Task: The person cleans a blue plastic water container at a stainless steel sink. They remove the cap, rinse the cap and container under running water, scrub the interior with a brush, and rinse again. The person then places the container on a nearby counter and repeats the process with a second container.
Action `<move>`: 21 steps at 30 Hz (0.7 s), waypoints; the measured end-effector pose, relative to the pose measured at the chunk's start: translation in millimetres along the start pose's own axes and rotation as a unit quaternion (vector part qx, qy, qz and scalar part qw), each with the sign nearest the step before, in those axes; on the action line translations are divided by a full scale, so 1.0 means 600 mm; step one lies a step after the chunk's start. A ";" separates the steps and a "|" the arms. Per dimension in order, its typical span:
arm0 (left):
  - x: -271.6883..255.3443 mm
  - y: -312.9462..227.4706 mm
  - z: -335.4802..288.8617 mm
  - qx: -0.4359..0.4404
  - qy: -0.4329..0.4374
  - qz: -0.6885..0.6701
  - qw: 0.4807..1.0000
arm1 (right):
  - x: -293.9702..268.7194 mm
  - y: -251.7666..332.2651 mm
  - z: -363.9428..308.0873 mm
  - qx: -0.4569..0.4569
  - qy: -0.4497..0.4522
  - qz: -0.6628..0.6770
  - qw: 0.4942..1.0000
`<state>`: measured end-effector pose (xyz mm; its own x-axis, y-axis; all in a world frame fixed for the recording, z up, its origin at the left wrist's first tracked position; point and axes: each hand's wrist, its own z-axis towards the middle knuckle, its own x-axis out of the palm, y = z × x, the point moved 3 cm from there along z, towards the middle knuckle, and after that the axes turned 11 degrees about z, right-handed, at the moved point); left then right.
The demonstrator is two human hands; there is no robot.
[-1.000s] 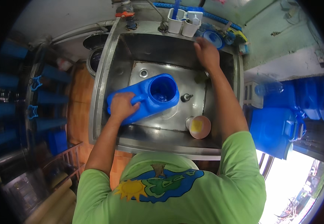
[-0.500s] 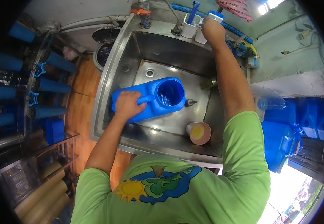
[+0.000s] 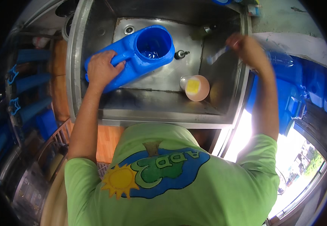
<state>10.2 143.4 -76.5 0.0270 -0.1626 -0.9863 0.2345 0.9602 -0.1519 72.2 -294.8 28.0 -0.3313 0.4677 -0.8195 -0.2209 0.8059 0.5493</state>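
A blue plastic jug (image 3: 148, 64) lies tilted in the metal sink, its wide round mouth turned up and water glinting inside. My left hand (image 3: 100, 69) is closed around its handle at the left. Over the sink's right side, my right hand (image 3: 246, 47) grips a slim pale brush (image 3: 218, 55) with a bluish end; motion blurs both. Below the brush, a pinkish cup (image 3: 204, 92) rests on the sink floor, with a yellow sponge (image 3: 192, 86) at its mouth.
The steel sink's rim (image 3: 159, 119) runs close in front of me. A dark fitting (image 3: 181, 54) and a drain (image 3: 129, 29) show on its floor. Blue containers (image 3: 280, 94) stand to the right; a rack with blue cylinders (image 3: 33, 81) is at the left.
My right hand has come down from the white holders behind the sink, now with the brush in it. My left hand stays on the jug's handle. The whole view has shifted.
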 end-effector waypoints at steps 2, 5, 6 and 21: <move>0.000 0.000 0.002 -0.005 0.009 0.007 1.000 | 0.134 -0.071 -0.048 0.136 0.112 -0.068 0.982; -0.002 -0.003 0.001 0.001 -0.007 0.005 1.000 | 0.328 -0.151 -0.111 0.192 0.198 -0.080 0.958; -0.003 -0.004 0.000 0.003 -0.013 0.003 1.000 | 0.379 -0.176 -0.125 0.201 0.218 -0.096 0.950; 0.005 -0.001 -0.014 0.007 -0.040 0.002 0.999 | 0.623 -0.334 -0.189 0.222 0.424 -0.089 0.873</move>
<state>2.0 143.9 -79.9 0.1047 -0.1762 -0.9788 0.2486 0.9576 -0.1458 -111.4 -322.6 -370.1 -0.9301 0.0351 -0.3657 -0.0229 0.9879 0.1532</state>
